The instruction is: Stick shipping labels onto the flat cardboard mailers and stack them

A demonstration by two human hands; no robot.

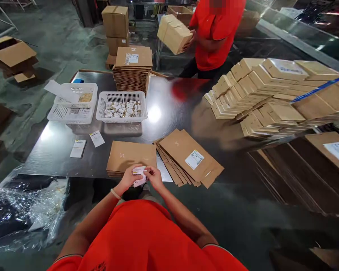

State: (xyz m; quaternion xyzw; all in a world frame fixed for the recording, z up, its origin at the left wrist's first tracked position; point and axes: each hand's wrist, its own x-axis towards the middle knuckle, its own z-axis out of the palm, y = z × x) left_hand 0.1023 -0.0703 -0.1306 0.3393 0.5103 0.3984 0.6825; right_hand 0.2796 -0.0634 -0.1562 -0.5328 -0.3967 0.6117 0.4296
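Observation:
A small stack of white printed labels [139,182] is held just over the table's front edge. My left hand [127,178] is closed round its left side. The fingers of my right hand [154,177] pinch at its upper right corner. Right behind my hands lies a pile of flat brown cardboard sheets [132,152]. To the right, flat cardboard pieces [183,154] are fanned out, the top one bearing a white label [194,159]. On the left of the table are another label stack [78,149] and a single label [96,139].
Across the metal table [175,113] stand a white basket of small white-and-brass parts [121,94], stacked white baskets [94,105] and a tall cardboard pile [132,77]. Many cartons [254,82] lean at the right. A co-worker in red [214,41] holds a carton [173,34].

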